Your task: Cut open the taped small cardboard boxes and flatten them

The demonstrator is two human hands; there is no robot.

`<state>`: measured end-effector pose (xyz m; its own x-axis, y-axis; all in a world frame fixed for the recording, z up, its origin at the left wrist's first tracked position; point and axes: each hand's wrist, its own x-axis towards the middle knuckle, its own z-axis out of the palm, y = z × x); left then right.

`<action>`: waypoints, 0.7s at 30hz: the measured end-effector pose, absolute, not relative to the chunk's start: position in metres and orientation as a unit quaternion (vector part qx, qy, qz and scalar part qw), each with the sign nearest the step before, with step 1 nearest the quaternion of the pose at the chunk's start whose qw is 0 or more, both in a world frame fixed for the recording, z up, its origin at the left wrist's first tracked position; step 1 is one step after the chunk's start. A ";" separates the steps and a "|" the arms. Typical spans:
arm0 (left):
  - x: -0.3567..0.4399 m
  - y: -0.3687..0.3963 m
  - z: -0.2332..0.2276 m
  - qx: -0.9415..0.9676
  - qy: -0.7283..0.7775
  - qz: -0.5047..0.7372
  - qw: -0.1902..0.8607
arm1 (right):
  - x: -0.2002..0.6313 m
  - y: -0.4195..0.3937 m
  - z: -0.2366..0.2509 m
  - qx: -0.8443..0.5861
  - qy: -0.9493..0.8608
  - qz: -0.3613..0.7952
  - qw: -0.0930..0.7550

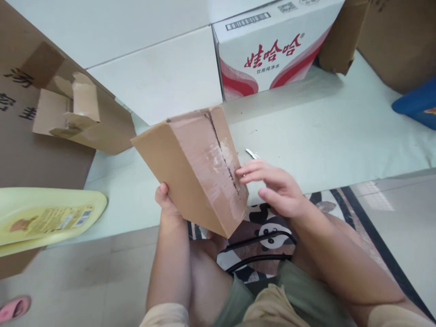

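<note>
Holding a taped box [194, 168] at the middle of the frame, the left hand [165, 200] grips it from below and behind; only the thumb and a bit of the palm show, the fingers being hidden by the cardboard. The box tilts, its sealed face turned up, with clear tape and a dark seam running down it. The right hand [272, 184] lies against the box's right edge, fingers loosely spread and fingertips touching the tape near the seam; it pinches nothing that can be seen. Just above that hand a small metal thing [252, 154] lies on the pale mat [323, 131], too small to tell what it is. At upper right a white carton [272, 45] with red print is cut off by the frame's top. Brown cardboard [51, 113] fills the upper left, a yellow bottle [47, 218] lies at the left edge, and a blue object [417, 102] is cropped at the right.
</note>
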<state>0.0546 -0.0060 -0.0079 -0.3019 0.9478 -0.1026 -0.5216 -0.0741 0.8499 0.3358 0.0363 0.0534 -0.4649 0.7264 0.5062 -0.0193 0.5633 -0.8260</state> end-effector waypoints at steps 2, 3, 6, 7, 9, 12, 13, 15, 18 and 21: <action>0.058 -0.002 -0.006 0.250 0.420 0.708 0.510 | 0.342 0.043 0.046 -0.404 -0.703 0.357 0.463; 0.058 0.000 -0.004 0.248 0.422 0.715 0.499 | 0.345 0.048 0.041 -0.495 -0.681 0.319 0.435; 0.059 0.005 0.000 0.243 0.422 0.724 0.489 | 0.354 0.062 0.020 -0.652 -0.682 0.218 0.250; 0.059 0.006 0.001 0.241 0.421 0.725 0.488 | 0.356 0.066 0.013 -0.666 -0.696 0.197 0.184; 0.060 0.007 0.003 0.238 0.418 0.728 0.489 | 0.357 0.071 0.004 -0.675 -0.712 0.171 0.092; 0.062 0.006 0.004 0.230 0.415 0.723 0.502 | 0.354 0.074 0.001 -0.679 -0.709 0.175 0.074; 0.062 0.005 0.003 0.227 0.417 0.717 0.510 | 0.352 0.073 0.003 -0.679 -0.702 0.192 0.100; 0.061 0.003 0.003 0.219 0.428 0.700 0.528 | 0.347 0.070 0.010 -0.654 -0.678 0.269 0.201; 0.058 0.001 0.003 0.208 0.446 0.672 0.553 | 0.341 0.060 0.026 -0.535 -0.644 0.400 0.372; 0.057 -0.001 0.004 0.213 0.441 0.664 0.565 | 0.337 0.050 0.043 -0.448 -0.662 0.400 0.448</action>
<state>0.0567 -0.0007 0.0044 -0.2716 0.9381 -0.2149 -0.5621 0.0267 0.8266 0.3367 0.0499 0.0429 -0.1973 0.9516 0.2354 0.2344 0.2790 -0.9312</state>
